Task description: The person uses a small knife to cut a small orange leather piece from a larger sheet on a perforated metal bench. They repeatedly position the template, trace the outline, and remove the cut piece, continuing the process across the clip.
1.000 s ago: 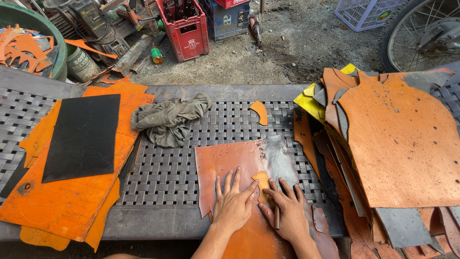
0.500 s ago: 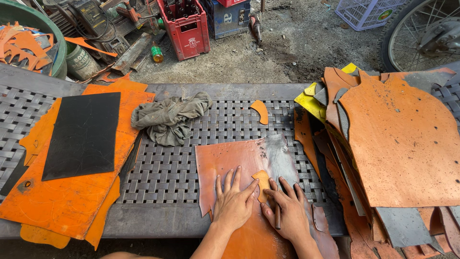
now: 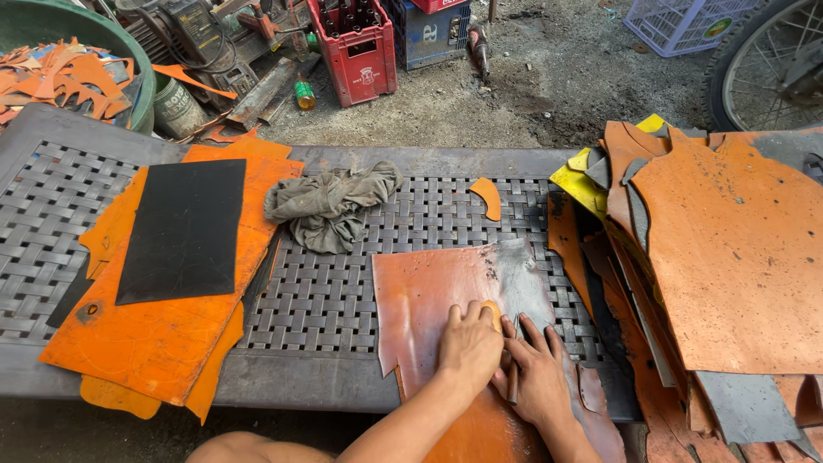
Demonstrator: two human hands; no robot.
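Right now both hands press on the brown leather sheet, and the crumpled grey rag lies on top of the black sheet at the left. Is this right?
Not quite. In the head view the grey rag lies on the woven metal table, beside the black sheet, not on it. Both the left hand and the right hand do press on the brown leather sheet.

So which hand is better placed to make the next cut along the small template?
Probably the right hand: it grips a thin tool against the orange leather sheet, beside the template. The left hand lies flat, pinning the template.

Both hands, left hand (image 3: 469, 345) and right hand (image 3: 538, 377), press an orange leather sheet (image 3: 429, 291) on the woven table (image 3: 343, 291).
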